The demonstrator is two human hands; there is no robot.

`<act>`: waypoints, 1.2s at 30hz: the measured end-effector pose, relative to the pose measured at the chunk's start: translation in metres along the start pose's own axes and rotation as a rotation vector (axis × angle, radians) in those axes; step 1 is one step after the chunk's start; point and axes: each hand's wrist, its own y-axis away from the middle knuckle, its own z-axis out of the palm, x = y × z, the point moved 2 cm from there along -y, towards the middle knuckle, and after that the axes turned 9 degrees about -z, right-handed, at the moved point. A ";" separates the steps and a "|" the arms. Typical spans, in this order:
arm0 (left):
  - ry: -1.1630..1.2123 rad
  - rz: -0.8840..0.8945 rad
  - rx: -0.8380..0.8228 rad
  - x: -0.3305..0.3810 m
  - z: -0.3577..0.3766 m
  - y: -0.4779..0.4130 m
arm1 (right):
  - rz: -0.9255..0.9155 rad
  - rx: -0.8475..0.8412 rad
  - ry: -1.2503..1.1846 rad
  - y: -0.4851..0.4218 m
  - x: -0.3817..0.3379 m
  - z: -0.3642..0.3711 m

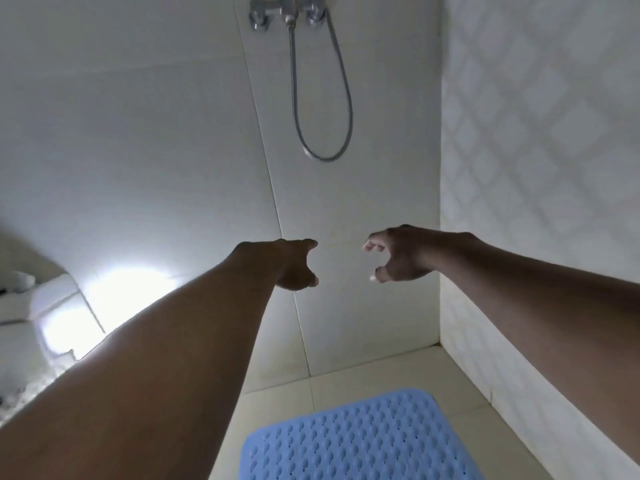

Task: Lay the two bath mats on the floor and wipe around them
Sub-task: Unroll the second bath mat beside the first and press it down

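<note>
A blue rubber bath mat [360, 441] with rows of small holes lies flat on the pale tiled floor [277, 403] at the bottom of the view, its lower part cut off by the frame. Only this one mat is visible. Both my arms are stretched forward above the mat. My left hand [294, 263] is in front of the white wall, fingers loosely curled, holding nothing. My right hand [398, 252] is level with it, a short gap to the right, fingers bent and apart, also empty.
A chrome shower mixer [287, 10] sits high on the wall with its hose [323, 98] hanging in a loop. A patterned tiled wall [540, 150] closes the right side. White fixtures and a bright glare [104, 306] lie at the left.
</note>
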 end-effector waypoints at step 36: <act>-0.091 1.710 0.173 0.329 -0.644 0.406 | 1.762 0.170 0.228 0.514 -0.162 -0.646</act>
